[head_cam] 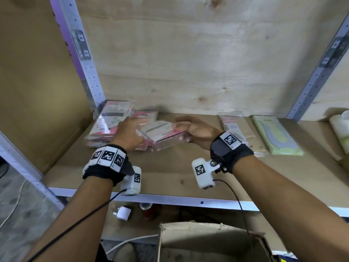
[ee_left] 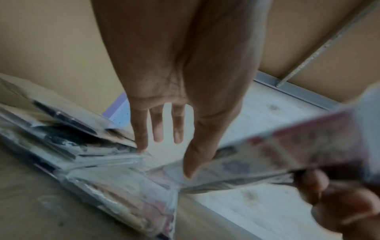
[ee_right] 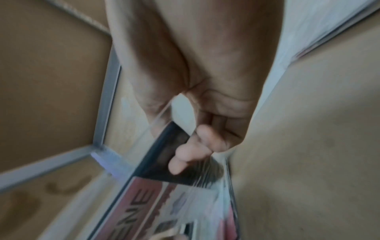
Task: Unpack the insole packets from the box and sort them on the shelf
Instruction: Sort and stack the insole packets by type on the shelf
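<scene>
Pink-and-white insole packets in clear wrap (head_cam: pixel 105 125) lie stacked at the shelf's back left. My right hand (head_cam: pixel 190 127) grips one end of a pink packet bundle (head_cam: pixel 164 133) and holds it tilted just above the shelf board; the curled fingers (ee_right: pixel 191 151) wrap its dark end, with the bundle (ee_right: pixel 164 203) running away from the wrist. My left hand (head_cam: pixel 130 131) is over the stack with straight, spread fingers (ee_left: pixel 158 128), its fingertips touching the packets (ee_left: pixel 92 162). The held bundle (ee_left: pixel 298 154) shows at right in the left wrist view.
Another pink packet (head_cam: pixel 234 129) and a green packet (head_cam: pixel 275 135) lie flat at the shelf's right, a pale bottle (head_cam: pixel 340 127) beyond them. The open cardboard box (head_cam: pixel 211 241) stands below the shelf edge (head_cam: pixel 170 200). Metal uprights (head_cam: pixel 85 63) frame the bay.
</scene>
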The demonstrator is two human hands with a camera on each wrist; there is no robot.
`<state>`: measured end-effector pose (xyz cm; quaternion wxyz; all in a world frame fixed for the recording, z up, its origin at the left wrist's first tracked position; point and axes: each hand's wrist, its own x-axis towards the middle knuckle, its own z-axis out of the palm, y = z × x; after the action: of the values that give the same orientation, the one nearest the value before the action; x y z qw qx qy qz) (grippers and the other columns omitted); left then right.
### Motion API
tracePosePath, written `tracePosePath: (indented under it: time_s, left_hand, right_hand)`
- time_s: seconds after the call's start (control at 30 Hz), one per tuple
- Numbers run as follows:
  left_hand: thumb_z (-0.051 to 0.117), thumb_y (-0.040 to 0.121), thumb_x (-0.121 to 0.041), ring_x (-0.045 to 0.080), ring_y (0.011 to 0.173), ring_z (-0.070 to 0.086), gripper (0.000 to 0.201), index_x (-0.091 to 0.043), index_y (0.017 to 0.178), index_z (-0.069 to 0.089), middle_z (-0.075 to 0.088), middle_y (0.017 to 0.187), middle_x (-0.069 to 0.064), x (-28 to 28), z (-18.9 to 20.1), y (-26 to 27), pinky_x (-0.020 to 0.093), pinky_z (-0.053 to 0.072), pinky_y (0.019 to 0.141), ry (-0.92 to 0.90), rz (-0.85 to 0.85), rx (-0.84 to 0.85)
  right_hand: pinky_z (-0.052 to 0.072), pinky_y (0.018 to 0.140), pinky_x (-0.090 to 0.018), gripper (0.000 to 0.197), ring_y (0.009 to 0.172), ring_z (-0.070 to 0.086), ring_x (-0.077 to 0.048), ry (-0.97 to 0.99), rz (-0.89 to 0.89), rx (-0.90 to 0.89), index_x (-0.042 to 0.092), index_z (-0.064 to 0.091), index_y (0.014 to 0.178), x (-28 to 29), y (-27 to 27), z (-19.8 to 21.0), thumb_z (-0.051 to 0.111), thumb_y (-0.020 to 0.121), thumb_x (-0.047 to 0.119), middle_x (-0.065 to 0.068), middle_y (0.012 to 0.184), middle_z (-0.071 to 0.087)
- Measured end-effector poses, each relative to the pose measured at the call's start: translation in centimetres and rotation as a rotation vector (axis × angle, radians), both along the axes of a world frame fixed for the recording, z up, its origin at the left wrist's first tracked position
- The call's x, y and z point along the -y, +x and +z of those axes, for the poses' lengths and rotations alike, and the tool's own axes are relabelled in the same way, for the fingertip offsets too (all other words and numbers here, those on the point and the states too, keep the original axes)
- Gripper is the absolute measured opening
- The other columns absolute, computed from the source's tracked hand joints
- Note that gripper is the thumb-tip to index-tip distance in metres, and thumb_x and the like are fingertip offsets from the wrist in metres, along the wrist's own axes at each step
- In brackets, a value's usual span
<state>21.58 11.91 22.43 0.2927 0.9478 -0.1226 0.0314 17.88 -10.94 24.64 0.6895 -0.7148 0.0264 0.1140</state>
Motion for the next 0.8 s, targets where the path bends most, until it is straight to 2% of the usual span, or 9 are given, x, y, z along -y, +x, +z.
tracePosePath:
  time_s: [0.07, 0.1, 0.2, 0.33, 0.5, 0.57, 0.63, 0.7, 0.8]
  left_hand:
    - [0.079, 0.077, -0.016, 0.028, 0.133, 0.041, 0.054, -0.027, 0.127, 0.065, 0.053, 0.142, 0.004, 1.2, 0.1, -0.4, 0.048, 0.036, 0.112, -0.013, -0.006, 0.071]
    - [0.078, 0.08, -0.023, 0.026, 0.128, 0.046, 0.038, -0.028, 0.118, 0.069, 0.059, 0.134, 0.002, 1.9, 0.2, -0.6, 0.045, 0.041, 0.107, -0.04, -0.022, 0.14]
    - [0.074, 0.085, -0.035, 0.021, 0.089, 0.067, 0.012, -0.027, 0.094, 0.073, 0.074, 0.096, -0.001, 3.7, 0.8, -1.3, 0.031, 0.052, 0.073, -0.208, -0.092, 0.262]
    - [0.073, 0.086, -0.03, 0.033, 0.089, 0.071, 0.022, -0.01, 0.097, 0.074, 0.076, 0.091, 0.01, 6.0, 1.2, -1.8, 0.049, 0.056, 0.08, -0.337, -0.181, 0.171]
    - [0.075, 0.086, -0.019, 0.009, 0.097, 0.073, 0.023, -0.02, 0.11, 0.077, 0.076, 0.106, -0.007, 9.0, 0.5, -2.8, 0.033, 0.056, 0.088, -0.445, -0.345, -0.008]
    - [0.074, 0.087, -0.016, 0.01, 0.093, 0.073, 0.022, -0.019, 0.108, 0.077, 0.077, 0.104, -0.005, 9.9, 0.1, -2.8, 0.023, 0.055, 0.076, -0.498, -0.386, -0.122]
    - [0.073, 0.088, -0.016, 0.011, 0.08, 0.069, 0.019, -0.015, 0.107, 0.077, 0.078, 0.1, 0.001, 10.8, -0.4, -2.8, 0.016, 0.049, 0.06, -0.534, -0.395, -0.2]
    - [0.073, 0.088, -0.018, 0.012, 0.071, 0.06, 0.02, -0.009, 0.105, 0.077, 0.078, 0.097, 0.01, 11.9, -1.0, -2.8, 0.016, 0.045, 0.053, -0.563, -0.381, -0.243]
    - [0.075, 0.087, -0.021, 0.016, 0.074, 0.057, 0.02, -0.01, 0.103, 0.077, 0.078, 0.096, 0.009, 13.2, -2.5, -2.7, 0.018, 0.047, 0.056, -0.63, -0.325, -0.374]
  right_hand:
    - [0.032, 0.055, -0.025, 0.015, 0.056, 0.054, -0.014, 0.093, 0.02, -0.031, 0.008, 0.059, 0.109, 1.6, -1.1, 1.2, 0.061, 0.096, 0.015, -0.013, 0.095, 0.063]
    - [0.032, 0.056, -0.025, 0.017, 0.059, 0.053, -0.014, 0.132, 0.031, -0.043, 0.008, 0.059, 0.109, 2.4, -1.6, 1.7, 0.058, 0.097, 0.019, -0.012, 0.091, 0.064]
    - [0.038, 0.056, -0.023, 0.033, 0.065, 0.054, -0.016, 0.255, 0.039, -0.065, 0.009, 0.058, 0.111, 5.1, -2.2, 2.5, 0.054, 0.098, 0.039, -0.008, 0.082, 0.069]
    - [0.042, 0.056, -0.026, 0.045, 0.065, 0.059, -0.02, 0.425, -0.028, -0.044, 0.012, 0.054, 0.099, 8.5, -2.9, 2.6, 0.05, 0.094, 0.057, -0.011, 0.082, 0.071]
    - [0.036, 0.05, -0.022, 0.027, 0.058, 0.05, -0.015, 0.349, -0.13, 0.011, 0.017, 0.054, 0.083, 11.1, -4.0, 0.7, 0.055, 0.098, 0.039, -0.002, 0.068, 0.059]
    - [0.033, 0.047, -0.02, 0.019, 0.056, 0.041, -0.013, 0.183, -0.131, 0.043, 0.017, 0.056, 0.08, 11.9, -4.5, -0.8, 0.061, 0.095, 0.028, 0.001, 0.063, 0.049]
    - [0.033, 0.043, -0.017, 0.004, 0.052, 0.039, -0.009, 0.068, -0.13, 0.038, 0.015, 0.067, 0.089, 12.4, -4.9, -2.3, 0.067, 0.091, 0.018, 0.004, 0.062, 0.049]
    - [0.037, 0.048, -0.019, 0.01, 0.059, 0.045, -0.012, -0.002, -0.123, 0.024, 0.014, 0.071, 0.096, 12.7, -5.3, -3.6, 0.072, 0.087, 0.012, 0.0, 0.072, 0.061]
    - [0.054, 0.071, -0.036, 0.018, 0.087, 0.063, -0.036, -0.082, -0.046, 0.012, 0.01, 0.07, 0.102, 12.8, -5.6, -4.9, 0.074, 0.085, 0.01, -0.018, 0.102, 0.071]
